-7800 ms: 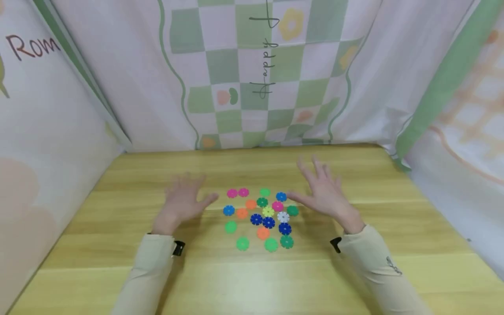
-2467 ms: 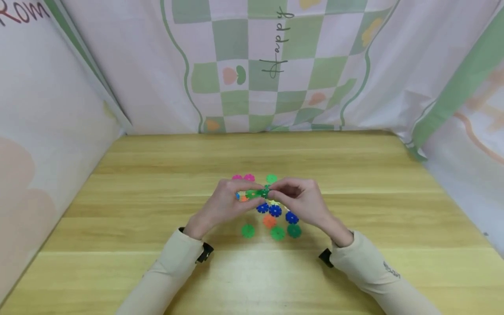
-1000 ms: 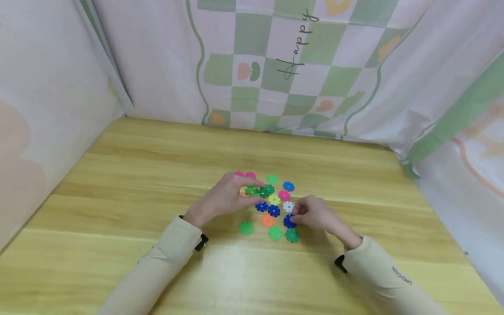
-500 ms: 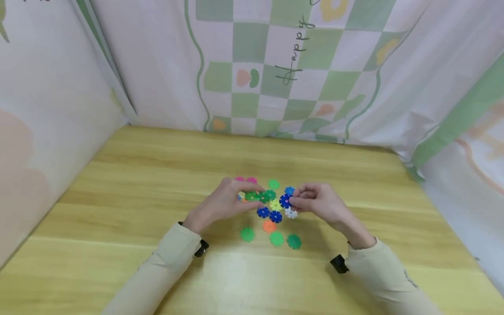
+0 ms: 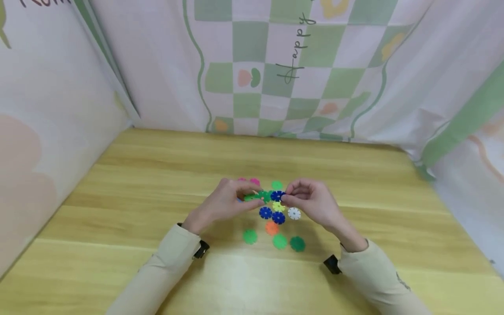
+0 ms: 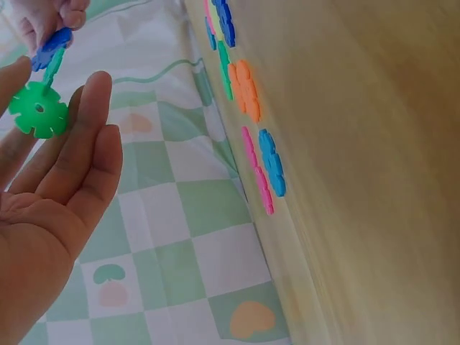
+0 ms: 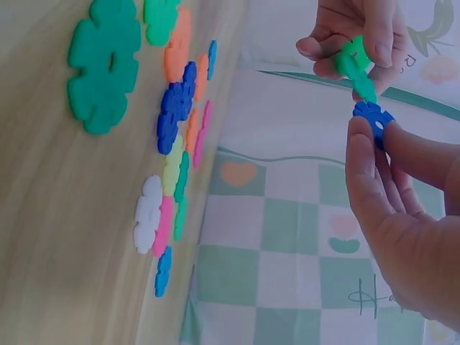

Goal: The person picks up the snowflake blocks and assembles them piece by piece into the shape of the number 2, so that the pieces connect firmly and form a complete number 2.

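My left hand (image 5: 221,204) holds a light green notched plastic disc (image 6: 39,109) between thumb and fingers, above the table. Slotted into it, nearly edge-on, is a darker green disc (image 6: 52,68). My right hand (image 5: 316,202) pinches a dark blue notched disc (image 7: 373,123) between thumb and index finger. The blue disc's rim meets the darker green disc's edge; whether their notches are engaged I cannot tell. Beneath the hands lie loose discs, among them a yellow-green disc (image 5: 278,206), a white disc (image 5: 294,213) and an orange disc (image 5: 271,227). The hands hide some others.
Nearer the person on the wooden table (image 5: 220,280) lie two light green discs and a dark green disc (image 5: 297,244). Pink discs (image 5: 254,181) lie at the far side. A patterned curtain (image 5: 252,52) hangs behind the table, with cloth on both sides.
My right hand has picked the dark blue disc off the table and carried it leftward to the green pair. Earlier, both hands were spread and bare; the left has kept the green pair in place recently.
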Motion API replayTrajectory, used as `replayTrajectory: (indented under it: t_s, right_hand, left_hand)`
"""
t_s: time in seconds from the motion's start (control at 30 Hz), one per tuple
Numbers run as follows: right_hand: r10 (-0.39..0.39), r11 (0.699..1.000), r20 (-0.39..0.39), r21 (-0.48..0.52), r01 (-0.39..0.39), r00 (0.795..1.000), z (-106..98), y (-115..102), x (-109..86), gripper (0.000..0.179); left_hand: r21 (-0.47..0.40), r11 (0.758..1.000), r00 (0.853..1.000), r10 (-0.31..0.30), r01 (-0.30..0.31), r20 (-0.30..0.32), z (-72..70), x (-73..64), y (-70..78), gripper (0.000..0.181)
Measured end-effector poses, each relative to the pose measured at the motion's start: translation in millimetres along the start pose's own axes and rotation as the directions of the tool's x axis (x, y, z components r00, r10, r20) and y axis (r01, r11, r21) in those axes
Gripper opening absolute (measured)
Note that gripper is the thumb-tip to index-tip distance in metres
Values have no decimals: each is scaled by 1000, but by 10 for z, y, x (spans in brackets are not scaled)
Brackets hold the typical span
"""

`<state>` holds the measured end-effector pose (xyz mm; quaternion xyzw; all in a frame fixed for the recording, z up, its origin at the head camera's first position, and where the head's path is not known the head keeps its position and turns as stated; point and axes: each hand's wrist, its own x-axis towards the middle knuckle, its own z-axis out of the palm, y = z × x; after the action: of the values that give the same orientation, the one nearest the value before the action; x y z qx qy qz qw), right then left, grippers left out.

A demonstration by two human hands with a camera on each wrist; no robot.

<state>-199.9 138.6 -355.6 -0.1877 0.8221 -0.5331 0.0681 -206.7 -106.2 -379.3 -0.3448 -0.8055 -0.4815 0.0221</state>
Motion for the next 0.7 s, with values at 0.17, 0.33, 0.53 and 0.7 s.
replayTrajectory:
  t_s: [0.17, 0.33, 0.53, 0.7]
  right_hand:
    - [-49, 998, -2, -33, 49, 999, 9, 8, 17, 11]
    - [-75, 997, -3, -35, 75, 997, 23, 28, 17, 9]
    - [-59, 998, -16, -33, 58, 998, 35, 29, 10, 10]
    - [-81, 996, -22, -27, 81, 996, 46, 40, 8, 10]
  left_hand:
    - [-96, 994, 999, -42, 43, 11, -13, 10, -2, 25]
    - [-134, 987, 996, -91, 93, 23, -24, 9, -7, 29]
    - [-151, 981, 992, -120, 124, 37, -40, 5, 8, 33]
    - [-190, 971, 989, -138, 146, 54, -50, 1, -13, 33]
